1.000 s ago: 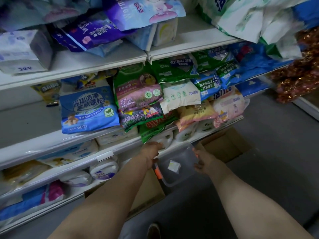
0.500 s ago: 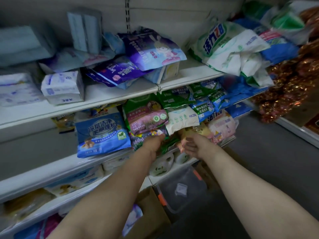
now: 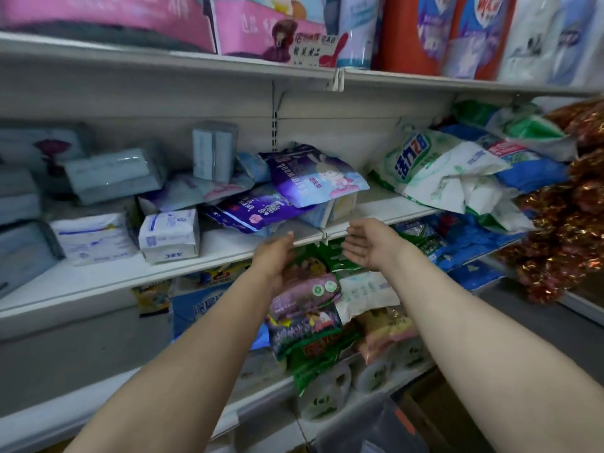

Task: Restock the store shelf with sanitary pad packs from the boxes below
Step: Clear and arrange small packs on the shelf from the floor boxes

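Both hands empty, left hand (image 3: 274, 256) & right hand (image 3: 369, 243) fingers relaxed, spread, near shelf edge (image 3: 196, 273) w/ pad packs (image 3: 170, 235).

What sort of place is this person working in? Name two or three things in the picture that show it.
Most likely a small shop's household goods aisle. White metal shelves are piled with wrapped pad packs, washing powder bags lie to the right, and detergent bottles stand on the top shelf.

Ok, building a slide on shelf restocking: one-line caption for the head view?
Both open hands, left hand and right hand, reach empty toward the purple pad packs on the white shelf.
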A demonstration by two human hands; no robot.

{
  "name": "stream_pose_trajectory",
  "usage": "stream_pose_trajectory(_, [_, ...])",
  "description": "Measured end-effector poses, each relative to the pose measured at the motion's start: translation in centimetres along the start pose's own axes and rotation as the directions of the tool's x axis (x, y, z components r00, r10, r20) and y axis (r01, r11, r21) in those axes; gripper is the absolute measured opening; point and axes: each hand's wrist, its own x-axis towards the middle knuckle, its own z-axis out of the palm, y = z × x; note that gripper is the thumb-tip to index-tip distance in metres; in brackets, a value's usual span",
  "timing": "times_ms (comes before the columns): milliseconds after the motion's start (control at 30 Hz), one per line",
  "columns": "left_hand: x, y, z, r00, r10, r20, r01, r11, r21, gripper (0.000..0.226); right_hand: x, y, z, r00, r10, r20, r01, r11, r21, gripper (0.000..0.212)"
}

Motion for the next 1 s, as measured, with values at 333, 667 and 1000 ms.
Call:
stream_pose_trajectory(333, [4.0, 1.9, 5.6, 0.983, 0.005, -0.185, -0.083, 0.904, -0.420, 0.066, 5.1, -7.0, 0.2, 0.982, -0.149, -0.113, 0.156, 0.986, 0.052, 0.015])
stream_pose_trajectory(667, [6.0, 3.6, 10.5, 0.891, 0.015, -0.453, -0.306, 0.757, -0.577, 0.030, 9.6, -10.3, 0.6, 0.978, -0.114, 0.174, 0.126, 0.990, -0.059, 0.016])
stream_pose_trajectory(1000, [3.6, -0.3, 10.3, 0.847, 0.095, -0.523, -0.370, 0.811, -0.453, 0.041, 11.2, -8.5, -1.9, 0.934, -0.001, 0.358, 0.010, 1.000, -0.023, 0.005])
